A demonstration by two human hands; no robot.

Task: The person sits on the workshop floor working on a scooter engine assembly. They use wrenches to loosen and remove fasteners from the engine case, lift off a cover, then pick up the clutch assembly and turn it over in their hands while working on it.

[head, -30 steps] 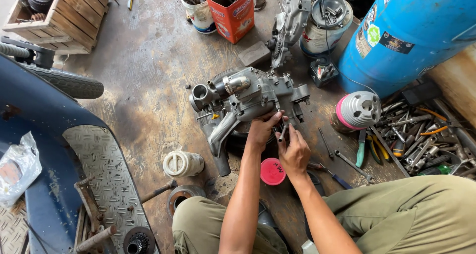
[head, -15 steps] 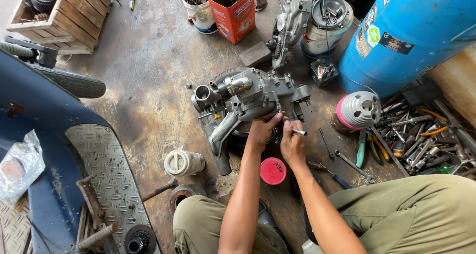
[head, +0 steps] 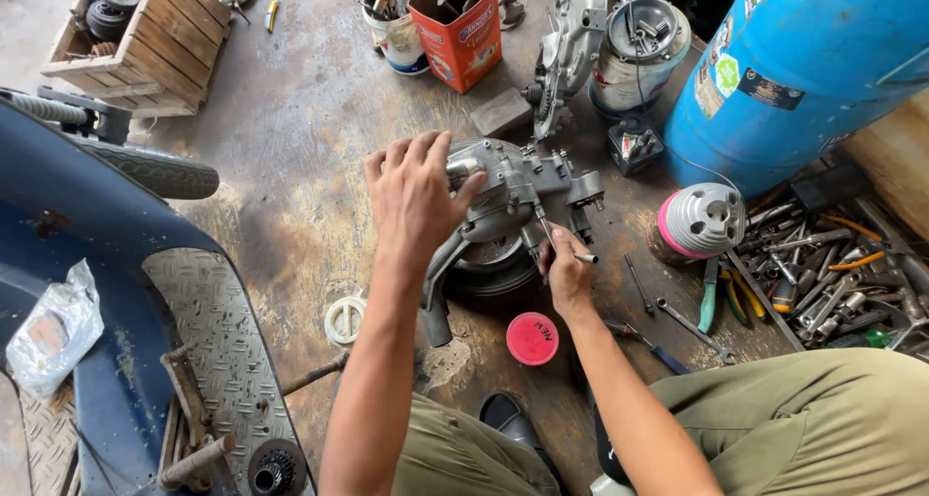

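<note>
Up front, the left hand (head: 414,194) has its fingers spread wide and laid over the near end of a grey metal engine (head: 523,191), palm down, the fingertips touching the casting. The right hand (head: 566,271) is closed narrow around a thin metal tool (head: 559,244), whose tip runs up against the underside of the engine. The engine itself sits on a dark round part in the middle of the stained floor (head: 290,157), straight ahead of the person's knees. Just below the right hand lies a small pink lid (head: 532,338), with a wrench (head: 693,328) and a screwdriver (head: 646,346) near it. To the right stand a finned grey cylinder (head: 702,221), a heap of hand tools (head: 823,273) and a big blue tank (head: 803,60). Farther back are a red tin (head: 460,27) and a wooden crate (head: 145,41); a blue scooter body (head: 106,293) fills the left side.
</note>
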